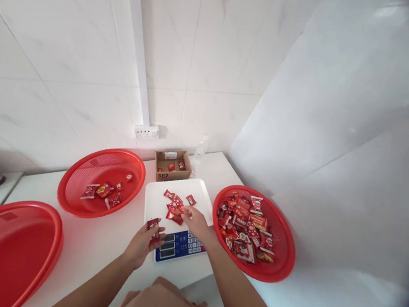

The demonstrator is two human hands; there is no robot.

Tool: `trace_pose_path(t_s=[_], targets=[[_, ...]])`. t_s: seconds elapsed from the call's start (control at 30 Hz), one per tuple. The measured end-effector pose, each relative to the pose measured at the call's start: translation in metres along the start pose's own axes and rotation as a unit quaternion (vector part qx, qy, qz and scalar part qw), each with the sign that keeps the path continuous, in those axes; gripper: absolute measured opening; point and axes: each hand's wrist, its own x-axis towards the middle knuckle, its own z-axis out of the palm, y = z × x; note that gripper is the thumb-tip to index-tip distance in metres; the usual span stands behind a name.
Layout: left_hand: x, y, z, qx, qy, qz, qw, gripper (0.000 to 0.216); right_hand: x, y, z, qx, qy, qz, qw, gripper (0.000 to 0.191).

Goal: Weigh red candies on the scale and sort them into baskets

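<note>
My left hand (144,244) is closed on a small dark red candy packet (153,224), held up at the left front of the white weighing scale (154,199). Over the scale's pan, my right hand (195,221) has its fingertips pinched on a small red candy packet (182,210) at the edge of a little pile. Several red wrapped candies (176,202) lie in that pile, and a single one (191,200) sits apart at its right. Below the pan is the scale's blue panel (183,242) with keys and displays, partly covered by my right wrist.
To the right, a red basket (289,229) is heaped with red packets. Another red basket (67,184) at the left holds several packets. A third red basket (57,236) stands at near left. Behind the scale are a cardboard box (173,175) with a few packets and a clear bottle (201,147).
</note>
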Motion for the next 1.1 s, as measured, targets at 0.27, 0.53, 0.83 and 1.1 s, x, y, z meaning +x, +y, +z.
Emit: trace_pose_path(t_s=[0.27, 0.53, 0.83, 1.1], targets=[[0.002, -0.005, -0.014, 0.048, -0.018, -0.037, 0.998, 0.031, 0.028, 0.012, -0.002, -0.227, -0.011, 0.007, 0.974, 0.049], [0.005, -0.004, -0.012, 0.054, -0.028, -0.042, 0.997, 0.026, 0.029, -0.001, 0.005, -0.246, -0.030, -0.030, 0.968, 0.034], [0.002, -0.009, -0.009, 0.054, -0.023, -0.045, 0.997, 0.026, 0.029, 0.003, 0.003, -0.256, 0.005, 0.055, 0.965, 0.032], [0.003, -0.013, -0.014, 0.048, -0.018, -0.052, 0.997, 0.027, 0.002, -0.009, 0.000, -0.204, -0.053, -0.078, 0.974, 0.041]])
